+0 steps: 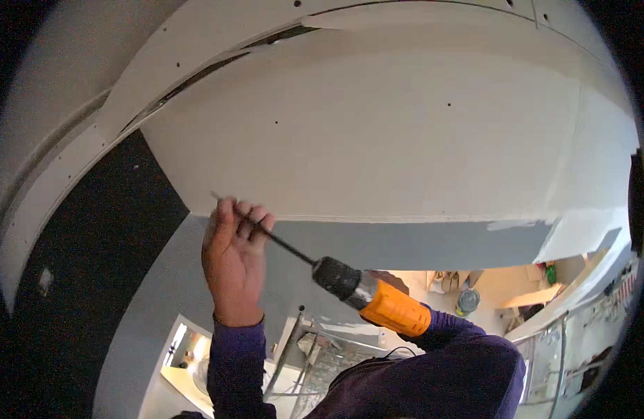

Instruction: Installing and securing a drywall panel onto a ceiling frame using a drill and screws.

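Note:
A power drill (399, 309) with an orange body and black chuck (336, 277) is tilted up toward the left. From the chuck a long thin dark bit (290, 249) reaches to my left hand (237, 262). That hand is raised, its fingers closed around the bit close to its far end. A small blurred tip (214, 196) sticks out past the fingers; I cannot tell whether it is a screw. My right hand (393, 281) grips the drill from behind, mostly hidden by the orange body. Both arms wear dark purple sleeves.
Overhead is a pale ceiling panel (378, 153) with small dark holes and a gap (217, 66) along its curved edge. A black wall section (105, 230) stands left, a grey wall (406, 241) ahead. Below are metal scaffold rails (563, 356) and a bucket (468, 302).

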Demonstrator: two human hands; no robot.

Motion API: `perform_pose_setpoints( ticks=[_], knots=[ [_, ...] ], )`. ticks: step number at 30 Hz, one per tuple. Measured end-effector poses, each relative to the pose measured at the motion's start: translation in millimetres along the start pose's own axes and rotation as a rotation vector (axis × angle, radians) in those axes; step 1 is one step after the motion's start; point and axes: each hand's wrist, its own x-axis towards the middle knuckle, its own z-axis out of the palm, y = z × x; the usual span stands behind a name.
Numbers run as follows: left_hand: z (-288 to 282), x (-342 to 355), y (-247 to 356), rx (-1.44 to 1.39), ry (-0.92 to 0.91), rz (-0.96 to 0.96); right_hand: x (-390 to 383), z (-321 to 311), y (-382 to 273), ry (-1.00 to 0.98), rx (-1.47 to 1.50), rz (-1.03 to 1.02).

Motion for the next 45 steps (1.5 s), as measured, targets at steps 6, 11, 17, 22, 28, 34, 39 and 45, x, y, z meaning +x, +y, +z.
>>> perform_pose_setpoints(
  ticks=[6, 11, 17, 22, 28, 34, 39, 45],
  knots=[
    [92.3, 56.1, -10.7, 0.267, -0.462, 0.171, -4.6, 1.0, 17.9, 0.274, 0.442, 0.312],
    [124.1, 115.8, 11.8, 1.008, -0.408, 1.370, 39.3, 30.4, 67.2, 0.695, 0.255, -0.023],
    [165.9, 152.0, 38.5, 1.181, -0.559, 2.007, 50.5, 14.2, 89.5, 0.641, 0.558, 0.140],
    [164.0, 160.9, 37.6, 1.224, -0.625, 2.114, 81.7, 2.1, 85.5, 0.691, 0.330, 0.087],
    [167.3, 163.9, 27.4, 1.218, -0.570, 2.165, 115.2, 16.6, 120.8, 0.586, 0.038, -0.025],
    [167.5, 167.8, 22.8, 1.065, -0.550, 2.129, 125.3, 19.9, 127.6, 0.433, 0.542, 0.160],
    [165.0, 172.2, 20.0, 1.034, -0.520, 2.102, 126.0, 23.2, 135.0, 0.528, 0.592, 0.016],
    [168.6, 165.6, 22.6, 1.025, -0.525, 2.124, 126.6, 18.8, 135.1, 0.621, 0.536, -0.042]
  ],
)
